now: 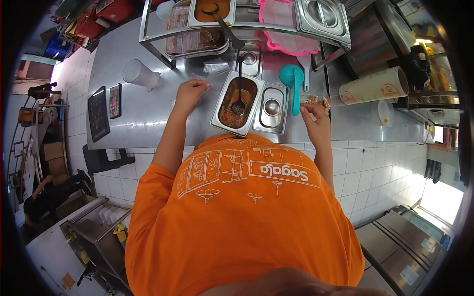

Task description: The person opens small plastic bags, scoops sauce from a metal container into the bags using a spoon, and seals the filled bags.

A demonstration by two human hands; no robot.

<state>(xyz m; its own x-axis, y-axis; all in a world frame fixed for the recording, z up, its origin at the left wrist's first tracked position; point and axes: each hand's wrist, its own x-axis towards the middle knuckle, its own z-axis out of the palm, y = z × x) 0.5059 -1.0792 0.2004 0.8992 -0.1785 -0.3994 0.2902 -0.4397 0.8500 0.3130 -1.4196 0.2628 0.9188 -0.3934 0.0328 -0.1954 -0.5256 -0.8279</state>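
Observation:
My left hand [191,93] is over the steel counter, its fingers drawn together beside some clear plastic film [198,77]; what they hold, if anything, is hard to see. My right hand [316,116] has its fingertips pinched at the edge of a small clear packet [310,99] with reddish contents. Between both hands stands an uncovered steel pan [228,111] of brown-red sauce, a black ladle [240,81] resting in it. Right of the pan is a lidded steel container [271,109]. A teal measuring scoop [295,91] lies just left of my right hand.
A steel rack [163,35] spans the back, bearing a pan of orange sauce [197,15] and a pink-rimmed tray [289,27]. A clear cup [137,72], tablet [98,113] and phone [115,100] are left. A paper-wrapped cylinder [368,88] lies right. Another person [49,197] is far left.

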